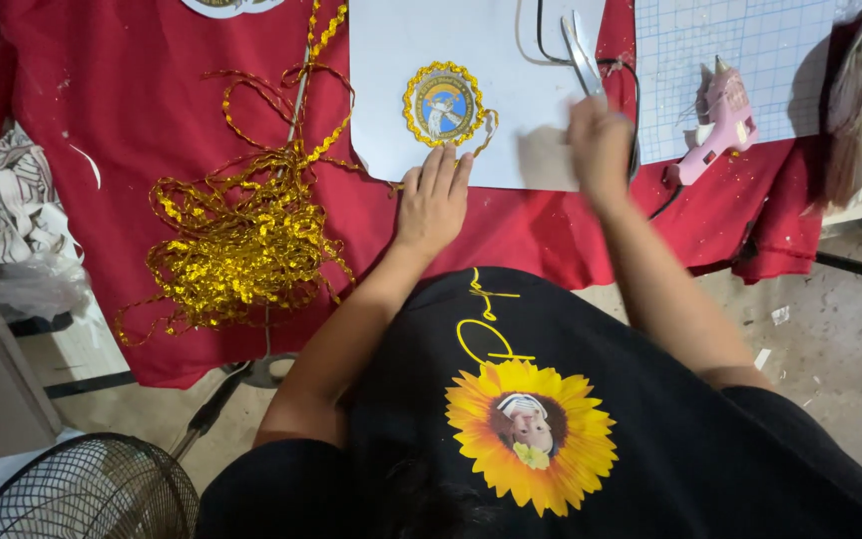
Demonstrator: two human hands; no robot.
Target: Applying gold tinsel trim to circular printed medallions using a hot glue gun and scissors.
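A round medallion (442,104) with a blue picture and a gold trim border lies on a white sheet (511,60) on the red tablecloth (142,110). My left hand (434,200) rests flat with its fingertips at the sheet's near edge, just below the medallion. My right hand (601,145), blurred, is closed around the handles of a pair of scissors (582,50) whose blades point away from me over the sheet.
A tangled heap of gold sequin trim (236,235) lies left of the sheet. A pink glue gun (718,125) sits on a gridded cutting mat (740,50) at the right. A black fan (82,494) stands on the floor at lower left; cloth bundle (17,215) at far left.
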